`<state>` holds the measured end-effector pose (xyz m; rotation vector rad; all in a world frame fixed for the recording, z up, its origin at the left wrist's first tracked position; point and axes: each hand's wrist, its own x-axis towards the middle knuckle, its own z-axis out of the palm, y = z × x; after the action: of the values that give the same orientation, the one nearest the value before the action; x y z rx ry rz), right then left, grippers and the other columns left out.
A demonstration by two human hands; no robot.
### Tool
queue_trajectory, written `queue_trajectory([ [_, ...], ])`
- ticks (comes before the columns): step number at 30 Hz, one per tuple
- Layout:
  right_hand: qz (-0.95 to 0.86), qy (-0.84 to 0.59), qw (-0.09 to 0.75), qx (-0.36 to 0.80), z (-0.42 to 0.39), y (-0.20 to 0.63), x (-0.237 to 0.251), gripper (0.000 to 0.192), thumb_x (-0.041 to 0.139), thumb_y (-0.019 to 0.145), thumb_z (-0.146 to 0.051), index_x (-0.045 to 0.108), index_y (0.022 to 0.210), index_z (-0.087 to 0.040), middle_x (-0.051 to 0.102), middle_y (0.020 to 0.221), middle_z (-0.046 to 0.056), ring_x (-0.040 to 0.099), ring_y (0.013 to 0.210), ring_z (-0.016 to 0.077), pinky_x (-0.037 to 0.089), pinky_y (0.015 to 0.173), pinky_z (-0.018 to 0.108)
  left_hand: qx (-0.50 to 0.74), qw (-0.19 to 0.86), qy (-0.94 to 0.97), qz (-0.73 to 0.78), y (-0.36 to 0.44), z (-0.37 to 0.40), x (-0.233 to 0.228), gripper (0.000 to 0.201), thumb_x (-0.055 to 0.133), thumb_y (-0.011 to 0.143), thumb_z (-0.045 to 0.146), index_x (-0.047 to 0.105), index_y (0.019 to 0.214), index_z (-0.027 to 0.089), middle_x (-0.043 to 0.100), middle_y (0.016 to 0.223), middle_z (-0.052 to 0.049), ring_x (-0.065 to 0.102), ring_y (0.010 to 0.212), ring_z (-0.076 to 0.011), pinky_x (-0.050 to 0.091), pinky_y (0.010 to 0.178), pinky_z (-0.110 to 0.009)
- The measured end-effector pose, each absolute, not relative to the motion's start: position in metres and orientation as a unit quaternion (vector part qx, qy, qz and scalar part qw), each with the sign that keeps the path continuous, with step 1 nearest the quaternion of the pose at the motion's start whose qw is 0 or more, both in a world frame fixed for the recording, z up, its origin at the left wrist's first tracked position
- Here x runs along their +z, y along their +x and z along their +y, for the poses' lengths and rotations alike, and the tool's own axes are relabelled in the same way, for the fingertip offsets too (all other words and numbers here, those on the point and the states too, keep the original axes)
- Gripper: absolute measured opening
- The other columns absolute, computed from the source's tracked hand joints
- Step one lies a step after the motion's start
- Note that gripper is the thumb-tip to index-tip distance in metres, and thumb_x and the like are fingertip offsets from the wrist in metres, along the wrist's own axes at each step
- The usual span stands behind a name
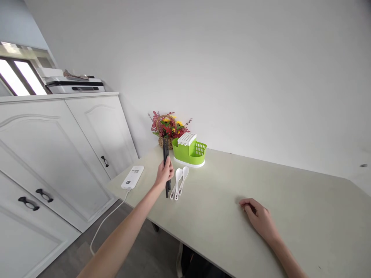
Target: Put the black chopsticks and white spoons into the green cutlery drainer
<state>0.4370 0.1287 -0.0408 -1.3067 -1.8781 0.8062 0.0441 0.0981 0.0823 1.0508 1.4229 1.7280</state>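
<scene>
My left hand (164, 172) is closed around a bundle of dark chopsticks (165, 152), held nearly upright just above the pale table (290, 200). Two white spoons (179, 182) lie side by side on the table right beside that hand. Behind them stands a green cutlery holder (189, 151) with a white slotted top and a white base. My right hand (259, 217) rests flat on the table to the right, fingers loosely curled, holding nothing.
A basket of red and yellow flowers (167, 128) sits against the wall behind the holder. A white power bank (133, 177) with a cable lies at the table's left corner. White cabinets (58, 154) stand on the left with an appliance (74, 84) on top.
</scene>
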Motion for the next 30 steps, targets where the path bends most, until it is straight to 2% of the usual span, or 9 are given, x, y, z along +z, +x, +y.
queue_trajectory([
  [2, -0.724, -0.506, 0.351, 0.310, 0.128, 0.437, -0.040, 0.030, 0.047, 0.091, -0.041, 0.072, 0.097, -0.026, 0.075, 0.094, 0.004, 0.067, 0.079, 0.0213, 0.051, 0.073, 0.033, 0.671, 0.389, 0.394, 0.493, 0.066, 0.097, 0.084, 0.057, 0.067, 0.084, 0.074, 0.039, 0.080, 0.023, 0.027, 0.063, 0.012, 0.021, 0.040, -0.0021, 0.014, 0.033, -0.015],
  [5, -0.723, -0.509, 0.350, 0.309, 0.129, 0.436, -0.038, 0.031, 0.047, 0.091, -0.042, 0.072, 0.096, -0.025, 0.074, 0.092, 0.004, 0.065, 0.075, 0.0208, 0.050, 0.070, 0.033, 0.651, 0.419, 0.412, 0.480, 0.100, 0.097, 0.081, 0.058, 0.065, 0.085, 0.074, 0.040, 0.078, 0.023, 0.028, 0.064, 0.011, 0.022, 0.041, -0.0015, 0.014, 0.033, -0.014],
  [15, -0.702, -0.494, 0.386, 0.337, 0.128, 0.434, -0.032, 0.028, 0.051, 0.090, -0.041, 0.072, 0.091, -0.024, 0.072, 0.082, 0.003, 0.063, 0.071, 0.0194, 0.048, 0.067, 0.031, 0.634, 0.388, 0.481, 0.465, 0.195, 0.090, 0.063, 0.047, 0.051, 0.096, 0.069, 0.043, 0.090, 0.023, 0.038, 0.071, 0.008, 0.036, 0.051, -0.0055, 0.031, 0.043, -0.015],
  [17, -0.698, -0.481, 0.393, 0.357, 0.128, 0.433, -0.025, 0.031, 0.049, 0.094, -0.046, 0.071, 0.095, -0.023, 0.073, 0.087, 0.004, 0.066, 0.076, 0.0196, 0.050, 0.070, 0.031, 0.627, 0.376, 0.504, 0.460, 0.207, 0.090, 0.057, 0.045, 0.047, 0.099, 0.067, 0.044, 0.091, 0.023, 0.040, 0.070, 0.008, 0.038, 0.052, -0.0067, 0.033, 0.045, -0.017],
  [20, -0.686, -0.411, 0.423, 0.425, 0.125, 0.425, 0.001, 0.035, 0.053, 0.098, -0.053, 0.066, 0.110, -0.023, 0.074, 0.103, 0.007, 0.070, 0.095, 0.0214, 0.054, 0.088, 0.034, 0.613, 0.353, 0.535, 0.462, 0.220, 0.090, 0.047, 0.042, 0.041, 0.103, 0.063, 0.044, 0.093, 0.023, 0.040, 0.067, 0.008, 0.039, 0.053, -0.0084, 0.035, 0.048, -0.019],
  [24, -0.690, -0.329, 0.467, 0.445, 0.118, 0.405, 0.057, 0.043, 0.059, 0.099, -0.054, 0.057, 0.133, -0.027, 0.069, 0.124, 0.008, 0.064, 0.118, 0.0235, 0.049, 0.106, 0.042, 0.590, 0.318, 0.571, 0.473, 0.232, 0.088, 0.038, 0.036, 0.038, 0.106, 0.057, 0.043, 0.095, 0.023, 0.041, 0.063, 0.007, 0.041, 0.054, -0.0102, 0.034, 0.051, -0.022],
  [27, -0.704, -0.287, 0.471, 0.447, 0.110, 0.388, 0.094, 0.049, 0.063, 0.098, -0.052, 0.051, 0.141, -0.030, 0.065, 0.134, 0.007, 0.061, 0.124, 0.0229, 0.046, 0.111, 0.043, 0.564, 0.285, 0.611, 0.477, 0.236, 0.083, 0.033, 0.031, 0.038, 0.108, 0.051, 0.047, 0.098, 0.022, 0.041, 0.062, 0.007, 0.039, 0.052, -0.0111, 0.032, 0.051, -0.025],
  [30, -0.708, -0.268, 0.450, 0.474, 0.101, 0.373, 0.117, 0.044, 0.063, 0.098, -0.052, 0.056, 0.135, -0.029, 0.066, 0.131, 0.007, 0.061, 0.122, 0.0227, 0.049, 0.106, 0.040, 0.539, 0.240, 0.654, 0.474, 0.237, 0.076, 0.029, 0.030, 0.037, 0.108, 0.044, 0.052, 0.116, 0.019, 0.047, 0.063, 0.005, 0.042, 0.050, -0.0124, 0.032, 0.051, -0.026],
])
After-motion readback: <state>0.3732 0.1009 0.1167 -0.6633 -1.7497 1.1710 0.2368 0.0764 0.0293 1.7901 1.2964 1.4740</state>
